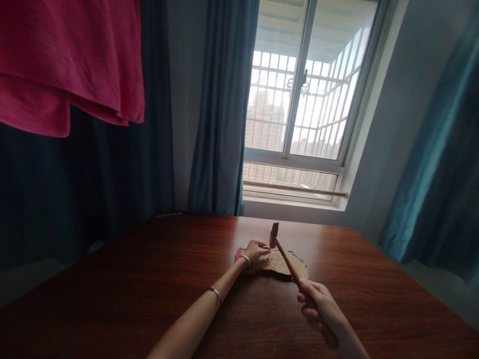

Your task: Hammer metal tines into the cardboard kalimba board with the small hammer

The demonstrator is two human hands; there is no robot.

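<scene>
My right hand [321, 310] is wrapped round the wooden handle of a small hammer [286, 258], whose metal head is raised just above my left hand. My left hand [256, 249] is closed, its fingers pinched on something small I cannot make out, over a flat brown piece [284, 264] with rows of small holes that lies on the dark wooden table [149, 294]. A white, dotted patch shows under the left fingers. A bracelet sits on the left wrist and another on the forearm.
A window with a metal grille [299, 109] faces me beyond the table's far edge, with blue curtains [224, 109] at both sides. A pink cloth [71, 60] hangs at the upper left.
</scene>
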